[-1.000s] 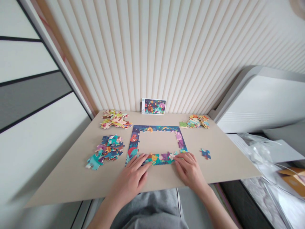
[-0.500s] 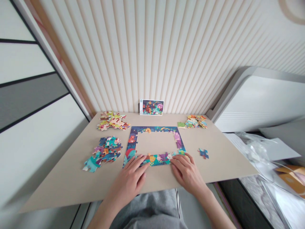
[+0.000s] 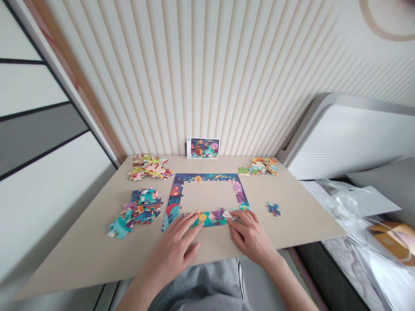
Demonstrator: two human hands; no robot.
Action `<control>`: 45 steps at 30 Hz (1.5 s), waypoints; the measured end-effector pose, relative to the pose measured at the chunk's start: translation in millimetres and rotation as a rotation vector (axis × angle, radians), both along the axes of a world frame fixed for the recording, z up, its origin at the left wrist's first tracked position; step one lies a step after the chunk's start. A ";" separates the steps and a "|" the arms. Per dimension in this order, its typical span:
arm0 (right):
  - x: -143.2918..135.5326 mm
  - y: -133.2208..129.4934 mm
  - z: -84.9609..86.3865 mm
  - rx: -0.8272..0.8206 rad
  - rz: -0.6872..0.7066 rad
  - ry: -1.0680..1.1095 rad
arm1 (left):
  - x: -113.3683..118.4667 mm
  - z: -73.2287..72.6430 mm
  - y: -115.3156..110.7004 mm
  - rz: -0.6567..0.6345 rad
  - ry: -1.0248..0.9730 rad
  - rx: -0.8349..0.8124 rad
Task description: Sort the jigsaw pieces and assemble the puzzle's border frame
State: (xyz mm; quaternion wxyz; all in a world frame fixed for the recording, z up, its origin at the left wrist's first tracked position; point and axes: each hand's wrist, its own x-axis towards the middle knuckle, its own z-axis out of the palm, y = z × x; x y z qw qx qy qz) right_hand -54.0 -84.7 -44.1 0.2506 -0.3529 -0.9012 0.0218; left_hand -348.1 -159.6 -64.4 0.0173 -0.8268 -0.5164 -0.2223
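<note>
A rectangular jigsaw puzzle border [image 3: 173, 201] lies joined on the table, with bare tabletop inside it. My left hand [image 3: 177, 239] rests on its lower edge toward the left, fingers stretched out and flat on the pieces. On the lower right part lies my right hand [image 3: 251, 235], its fingers also extended over the border and covering the corner in part. Neither hand holds a loose piece that I can see. A single blue puzzle piece [image 3: 273, 209] lies apart, to the right of my right hand. Left of the border sits a heap of teal and purple pieces [image 3: 139, 211].
A picture card [image 3: 203, 148] stands against the ribbed wall at the back of the table [image 3: 207, 255]. Pale and red pieces [image 3: 151, 167] are heaped at the back left, orange and green pieces [image 3: 263, 166] at the back right. Plastic wrapping [image 3: 345, 203] lies beyond the right edge.
The whole view has shifted slightly, so the table appears a little lower and further left. Both hands stay on the border's lower edge.
</note>
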 end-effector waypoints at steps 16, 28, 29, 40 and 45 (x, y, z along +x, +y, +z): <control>-1.6 -2.3 1.1 -0.003 -0.010 0.011 | -1.9 3.5 1.7 -0.041 0.027 -0.030; -2.6 2.8 2.0 0.024 0.026 -0.055 | -1.6 1.5 1.1 -0.029 0.010 -0.025; -3.0 3.2 1.9 0.024 0.028 -0.058 | -1.5 1.6 1.1 -0.030 0.006 -0.027; -5.1 3.3 0.2 0.039 0.028 -0.052 | -1.5 1.3 0.7 -0.031 -0.015 -0.019; -6.2 6.0 -0.7 0.047 0.076 -0.050 | -1.7 1.4 0.8 -0.031 0.016 -0.037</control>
